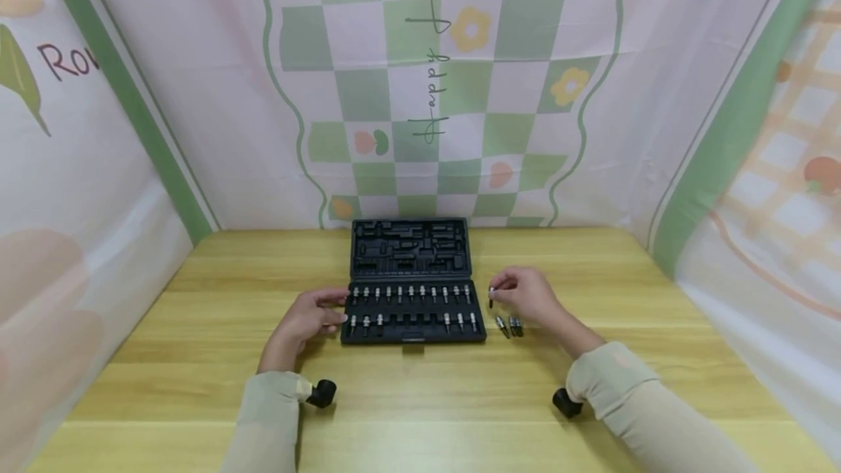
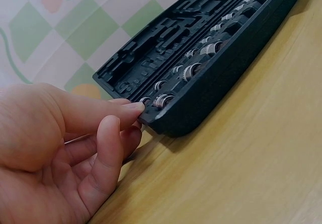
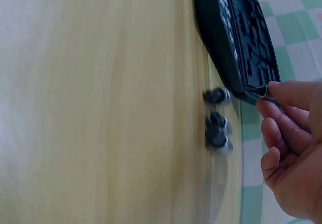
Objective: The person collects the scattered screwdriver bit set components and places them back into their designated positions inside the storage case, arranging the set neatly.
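Observation:
A black hinged tool case (image 1: pixel 412 334) lies open on the table, its lid tilted back. Its tray carries a full back row of silver bit sockets, while the front row has some at each end and bare slots between. My left hand (image 1: pixel 309 321) holds the case's left edge; in the left wrist view the thumb (image 2: pixel 128 110) is at the corner. Right of the case, my right hand (image 1: pixel 525 292) pinches a small silver-and-black bit socket (image 1: pixel 490 296) between thumb and fingertips, dark end down. Several loose bit sockets (image 1: pixel 515 325) lie just below that hand.
The wooden table (image 1: pixel 420 407) meets a patterned cloth (image 1: pixel 420 93) behind the case, with more cloth at both sides. A black wrist device (image 1: pixel 322 393) sits by the left sleeve and another (image 1: pixel 566 402) by the right sleeve.

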Tool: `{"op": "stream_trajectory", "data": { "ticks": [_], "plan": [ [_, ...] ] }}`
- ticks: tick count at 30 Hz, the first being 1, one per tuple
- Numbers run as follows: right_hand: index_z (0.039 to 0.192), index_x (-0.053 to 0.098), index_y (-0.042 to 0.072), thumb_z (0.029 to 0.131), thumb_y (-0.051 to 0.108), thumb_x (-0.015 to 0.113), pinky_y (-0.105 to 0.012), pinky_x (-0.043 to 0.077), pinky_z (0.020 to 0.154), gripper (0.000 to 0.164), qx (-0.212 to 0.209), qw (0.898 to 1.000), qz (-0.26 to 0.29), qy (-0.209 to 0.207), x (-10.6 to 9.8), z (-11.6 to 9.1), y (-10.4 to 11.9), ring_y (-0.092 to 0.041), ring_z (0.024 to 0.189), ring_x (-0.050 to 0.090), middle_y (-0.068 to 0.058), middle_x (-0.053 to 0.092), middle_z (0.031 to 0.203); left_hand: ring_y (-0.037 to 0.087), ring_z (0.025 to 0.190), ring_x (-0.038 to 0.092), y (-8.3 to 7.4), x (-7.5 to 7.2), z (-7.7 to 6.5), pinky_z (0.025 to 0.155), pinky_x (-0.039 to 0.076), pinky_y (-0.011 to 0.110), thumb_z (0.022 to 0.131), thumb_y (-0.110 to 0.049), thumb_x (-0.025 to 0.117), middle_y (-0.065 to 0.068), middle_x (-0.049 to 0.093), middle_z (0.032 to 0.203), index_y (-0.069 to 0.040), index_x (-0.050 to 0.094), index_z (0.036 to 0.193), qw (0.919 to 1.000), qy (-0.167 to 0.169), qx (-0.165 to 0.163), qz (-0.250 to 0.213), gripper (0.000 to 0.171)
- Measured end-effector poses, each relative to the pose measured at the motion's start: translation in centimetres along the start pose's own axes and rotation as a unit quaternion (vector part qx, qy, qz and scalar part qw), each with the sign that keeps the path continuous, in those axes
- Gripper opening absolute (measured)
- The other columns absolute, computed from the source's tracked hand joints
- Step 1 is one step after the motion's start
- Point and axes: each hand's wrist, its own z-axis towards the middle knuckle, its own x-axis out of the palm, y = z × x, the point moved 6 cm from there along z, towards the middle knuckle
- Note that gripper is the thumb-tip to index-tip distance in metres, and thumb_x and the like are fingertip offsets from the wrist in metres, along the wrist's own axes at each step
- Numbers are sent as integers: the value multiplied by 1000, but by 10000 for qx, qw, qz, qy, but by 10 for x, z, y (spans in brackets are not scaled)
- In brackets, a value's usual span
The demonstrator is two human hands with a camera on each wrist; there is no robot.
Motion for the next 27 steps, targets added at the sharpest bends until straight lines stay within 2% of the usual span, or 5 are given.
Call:
{"op": "stream_trajectory", "data": {
  "ticks": [10, 18, 27],
  "plan": [
    [90, 70, -1, 84, 2, 74, -33, 52, 66, 8, -113, 9997, 221, 53, 14, -1, 9, -18, 75, 62, -4, 67, 81, 20, 90, 61, 0, 0, 0, 68, 53, 31, 87, 5, 66, 17, 55, 131, -6, 59, 134, 10000, 2, 0, 0, 48],
    [87, 71, 1, 83, 3, 75, -31, 51, 63, 6, -114, 9994, 309, 101, 26, 1, 10, -15, 71, 61, -3, 67, 78, 20, 89, 61, 0, 0, -1, 67, 53, 31, 87, 6, 66, 17, 56, 130, -6, 60, 133, 10000, -24, 5, 1, 48],
    [84, 71, 1, 81, 1, 76, -31, 52, 67, 6, -111, 9981, 584, 187, 35, 0, 18, -15, 75, 62, -3, 68, 80, 20, 89, 61, 0, 0, -1, 68, 53, 31, 88, 5, 66, 18, 55, 132, -6, 59, 134, 10000, 22, -28, -51, 48]
  ]
}}
